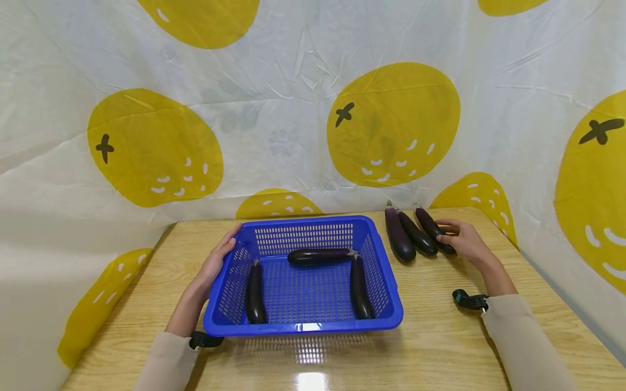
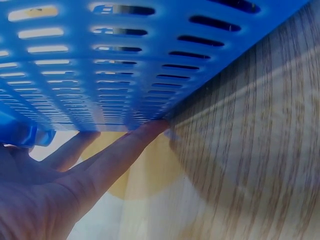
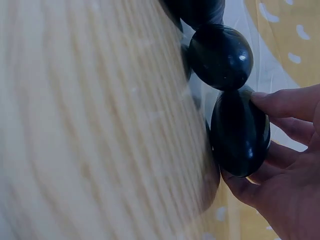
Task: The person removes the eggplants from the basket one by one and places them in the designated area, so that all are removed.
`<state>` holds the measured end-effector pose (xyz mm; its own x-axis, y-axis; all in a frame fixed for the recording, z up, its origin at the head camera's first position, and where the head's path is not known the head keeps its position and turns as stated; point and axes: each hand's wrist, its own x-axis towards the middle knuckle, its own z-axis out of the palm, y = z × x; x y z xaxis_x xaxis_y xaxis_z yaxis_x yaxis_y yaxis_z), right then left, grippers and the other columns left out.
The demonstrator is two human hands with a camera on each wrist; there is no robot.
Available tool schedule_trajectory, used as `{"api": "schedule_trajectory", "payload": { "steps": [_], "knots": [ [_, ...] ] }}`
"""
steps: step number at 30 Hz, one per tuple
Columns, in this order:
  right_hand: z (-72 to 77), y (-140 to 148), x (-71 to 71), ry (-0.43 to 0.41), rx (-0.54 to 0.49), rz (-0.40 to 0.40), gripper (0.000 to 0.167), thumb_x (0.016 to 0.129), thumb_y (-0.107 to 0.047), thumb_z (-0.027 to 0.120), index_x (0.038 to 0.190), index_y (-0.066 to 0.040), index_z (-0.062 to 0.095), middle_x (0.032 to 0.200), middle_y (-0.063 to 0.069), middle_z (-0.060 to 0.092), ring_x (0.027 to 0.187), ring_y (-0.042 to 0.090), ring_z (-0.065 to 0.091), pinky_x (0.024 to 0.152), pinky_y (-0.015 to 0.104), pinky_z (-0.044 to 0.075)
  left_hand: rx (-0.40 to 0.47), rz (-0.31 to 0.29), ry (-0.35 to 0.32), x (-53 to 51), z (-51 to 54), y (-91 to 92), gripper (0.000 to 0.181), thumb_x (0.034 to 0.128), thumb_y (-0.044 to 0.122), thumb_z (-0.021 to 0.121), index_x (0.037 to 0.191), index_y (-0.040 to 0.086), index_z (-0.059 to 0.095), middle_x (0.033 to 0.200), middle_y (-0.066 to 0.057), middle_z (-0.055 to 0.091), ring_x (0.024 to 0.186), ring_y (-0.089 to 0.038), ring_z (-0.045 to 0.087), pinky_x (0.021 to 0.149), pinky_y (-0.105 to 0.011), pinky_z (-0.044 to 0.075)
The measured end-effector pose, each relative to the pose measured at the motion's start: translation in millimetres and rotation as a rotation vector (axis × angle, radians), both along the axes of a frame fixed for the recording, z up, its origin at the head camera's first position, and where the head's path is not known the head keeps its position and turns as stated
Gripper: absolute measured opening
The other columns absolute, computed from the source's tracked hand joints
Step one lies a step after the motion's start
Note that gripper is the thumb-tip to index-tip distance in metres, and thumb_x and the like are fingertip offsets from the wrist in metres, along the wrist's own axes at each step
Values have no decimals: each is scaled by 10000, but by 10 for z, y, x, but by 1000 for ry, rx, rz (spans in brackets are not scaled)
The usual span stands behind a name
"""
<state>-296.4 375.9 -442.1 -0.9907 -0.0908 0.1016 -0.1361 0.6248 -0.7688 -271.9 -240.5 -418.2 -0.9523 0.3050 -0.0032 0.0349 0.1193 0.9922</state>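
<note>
A blue perforated plastic basket (image 1: 303, 327) stands on the wooden table with three dark eggplants in it: one along the left side (image 1: 255, 293), one across the back (image 1: 318, 257), one along the right side (image 1: 361, 288). My left hand (image 1: 217, 260) rests against the basket's left outer wall, its fingers (image 2: 125, 150) stretched along the slotted side. To the right of the basket, three more eggplants lie side by side. Around the rightmost eggplant (image 1: 430, 225) my right hand (image 1: 464, 239) has its thumb and fingers on opposite sides, as the right wrist view shows near the glossy end (image 3: 241, 132).
Left of the held one lie a middle eggplant (image 1: 415, 234) and a purplish eggplant (image 1: 399, 233). A white curtain (image 1: 279, 141) with yellow fruit prints hangs along the table's back edge and sides. The wooden table (image 1: 430, 336) extends in front.
</note>
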Motion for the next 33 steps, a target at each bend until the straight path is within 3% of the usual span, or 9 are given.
{"api": "schedule_trajectory", "payload": {
  "steps": [12, 22, 33],
  "knots": [
    [-24, 5, -6, 20, 63, 10, 508, 1061, -159, 577, 1467, 123, 463, 1433, 413, 503, 1300, 569, 507, 771, 63, 415, 9, -1, -6, -7, -11, 11, 560, 1147, 382, 223, 1680, 271, 91, 1760, -45, 73, 1606, -404, 102, 1234, -671, 161],
    [35, 66, 17, -51, 84, 49, 519, 1025, -93, 579, 1492, 91, 452, 1452, 379, 509, 1308, 549, 509, 809, 173, 484, 14, 0, -4, -4, -23, 1, 557, 1146, 387, 224, 1679, 286, 97, 1759, -56, 71, 1603, -399, 109, 1244, -652, 162],
    [33, 41, 6, -5, 52, 27, 473, 1016, -76, 603, 1439, 109, 501, 1411, 382, 546, 1251, 517, 560, 786, 110, 461, 10, 1, -8, -10, -25, 5, 550, 1146, 388, 225, 1677, 312, 105, 1758, -56, 69, 1600, -393, 122, 1241, -631, 185]
  ]
}}
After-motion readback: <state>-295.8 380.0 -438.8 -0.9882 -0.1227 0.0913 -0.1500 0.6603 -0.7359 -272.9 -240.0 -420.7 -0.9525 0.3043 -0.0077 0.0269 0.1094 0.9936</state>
